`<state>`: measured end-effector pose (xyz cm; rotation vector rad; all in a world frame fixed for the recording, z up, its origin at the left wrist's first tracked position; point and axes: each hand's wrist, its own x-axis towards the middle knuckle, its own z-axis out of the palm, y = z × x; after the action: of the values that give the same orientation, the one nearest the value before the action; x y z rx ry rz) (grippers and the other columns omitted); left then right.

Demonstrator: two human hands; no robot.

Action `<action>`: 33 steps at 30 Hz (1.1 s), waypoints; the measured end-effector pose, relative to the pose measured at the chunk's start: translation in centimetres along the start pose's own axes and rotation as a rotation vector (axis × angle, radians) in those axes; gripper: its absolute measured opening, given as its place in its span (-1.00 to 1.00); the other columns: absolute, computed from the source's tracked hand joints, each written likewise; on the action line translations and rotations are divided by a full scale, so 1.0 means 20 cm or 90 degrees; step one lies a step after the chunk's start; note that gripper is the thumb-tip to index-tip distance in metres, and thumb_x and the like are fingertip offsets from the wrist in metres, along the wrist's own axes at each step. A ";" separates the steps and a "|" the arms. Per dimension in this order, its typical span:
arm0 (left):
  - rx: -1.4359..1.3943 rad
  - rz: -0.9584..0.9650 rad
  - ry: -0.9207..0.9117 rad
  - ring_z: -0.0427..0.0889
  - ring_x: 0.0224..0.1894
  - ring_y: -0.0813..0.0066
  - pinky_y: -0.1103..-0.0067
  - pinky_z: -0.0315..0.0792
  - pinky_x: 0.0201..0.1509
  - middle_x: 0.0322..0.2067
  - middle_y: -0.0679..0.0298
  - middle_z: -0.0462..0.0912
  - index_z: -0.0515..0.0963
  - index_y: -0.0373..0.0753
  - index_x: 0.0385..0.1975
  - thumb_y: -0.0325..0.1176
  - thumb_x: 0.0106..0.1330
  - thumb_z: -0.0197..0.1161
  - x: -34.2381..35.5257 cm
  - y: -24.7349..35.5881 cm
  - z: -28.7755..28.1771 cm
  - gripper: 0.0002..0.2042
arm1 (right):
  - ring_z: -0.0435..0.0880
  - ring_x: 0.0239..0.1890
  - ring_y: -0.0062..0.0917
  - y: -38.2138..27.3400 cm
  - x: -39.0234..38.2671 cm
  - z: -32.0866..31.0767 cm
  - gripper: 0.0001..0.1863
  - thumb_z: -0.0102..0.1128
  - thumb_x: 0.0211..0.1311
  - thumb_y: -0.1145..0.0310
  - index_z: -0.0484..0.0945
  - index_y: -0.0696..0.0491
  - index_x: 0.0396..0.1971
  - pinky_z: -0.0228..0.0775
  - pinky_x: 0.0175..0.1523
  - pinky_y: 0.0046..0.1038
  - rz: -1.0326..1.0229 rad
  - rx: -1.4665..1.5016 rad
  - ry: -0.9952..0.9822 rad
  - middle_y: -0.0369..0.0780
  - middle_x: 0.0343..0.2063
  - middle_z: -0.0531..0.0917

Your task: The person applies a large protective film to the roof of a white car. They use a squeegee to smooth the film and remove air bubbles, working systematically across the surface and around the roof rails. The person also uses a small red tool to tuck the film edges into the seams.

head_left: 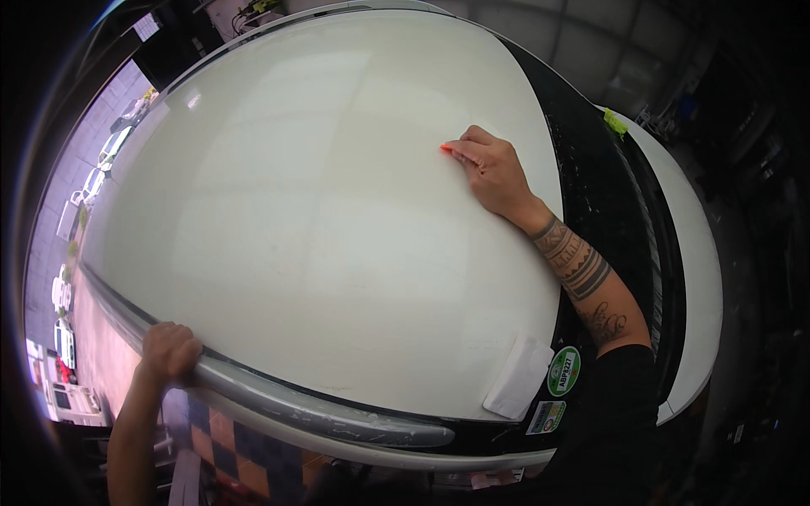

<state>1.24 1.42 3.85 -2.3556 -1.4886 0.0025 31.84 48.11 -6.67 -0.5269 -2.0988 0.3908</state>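
Note:
A large white car roof (312, 211) lies in front of me, glossy with faint reflections. My right hand (496, 173) reaches across its right part, fingers pinched on a small bright orange piece (446, 148). Only the tip of that piece shows, at or just above the paint, so I cannot tell its kind. At the lower left, my left hand (171, 350) is closed over the silver roof rail (321, 417) along the near side. A white folded cloth or paper (517, 378) rests on the roof's near right corner, reaching the windshield edge.
The dark windshield (603, 194) curves down right of the roof, with a round green sticker (564, 371) and a square sticker (547, 417). Beyond it a yellow-green rag (615, 122) lies by the white hood (696, 253). Parked vehicles (72, 405) stand outside at left.

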 end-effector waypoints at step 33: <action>-0.057 0.027 0.022 0.28 -0.73 0.35 0.42 0.12 -0.65 -0.73 0.28 0.20 0.26 -0.16 -0.64 -0.15 -0.10 0.22 0.06 -0.03 0.03 -0.70 | 0.60 -0.33 -0.18 0.32 -0.12 -0.39 -0.86 0.05 0.16 0.52 0.62 0.17 -0.43 0.46 -0.21 -0.29 0.423 -0.170 0.120 -0.10 -0.40 0.59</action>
<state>1.18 2.93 3.61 -2.4439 -1.4511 -0.0964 40.90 53.06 -7.17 -1.3743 -1.7592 0.4108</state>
